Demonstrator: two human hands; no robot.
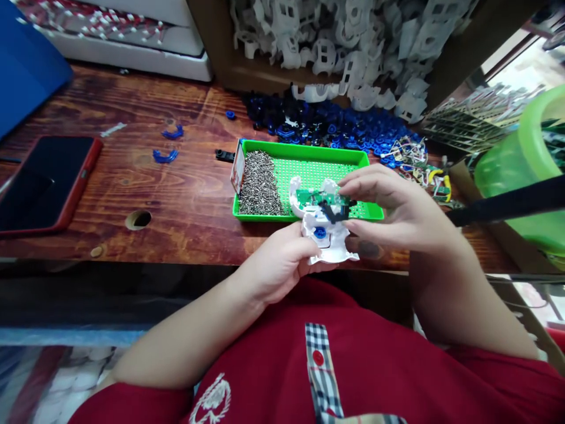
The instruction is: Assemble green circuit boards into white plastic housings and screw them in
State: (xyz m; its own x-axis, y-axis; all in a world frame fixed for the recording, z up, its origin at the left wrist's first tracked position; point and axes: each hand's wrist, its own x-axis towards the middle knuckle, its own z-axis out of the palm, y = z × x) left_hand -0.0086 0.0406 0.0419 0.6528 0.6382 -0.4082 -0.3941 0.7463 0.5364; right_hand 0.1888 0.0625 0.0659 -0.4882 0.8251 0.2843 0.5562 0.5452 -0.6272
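Observation:
My left hand (286, 256) grips a white plastic housing (333, 250) from below, thumb on its near left side. A round blue piece (320, 232) sits in the housing. At the housing's far side are a green circuit board (309, 198) and a black plastic part (336, 211). The thumb and fingers of my right hand (388, 203) close on the black part from the right; their exact contact is partly hidden. Both hands are over the near edge of a green tray (309, 147), whose left end holds a pile of small screws (260, 185).
Blue and black plastic parts (326, 123) lie heaped behind the tray, below a box of white housings (353, 53). Wired boards and yellow-handled pliers (446, 184) lie right, near a green tub (507, 159). A red-cased phone (48, 182) and a table hole (138, 219) are left.

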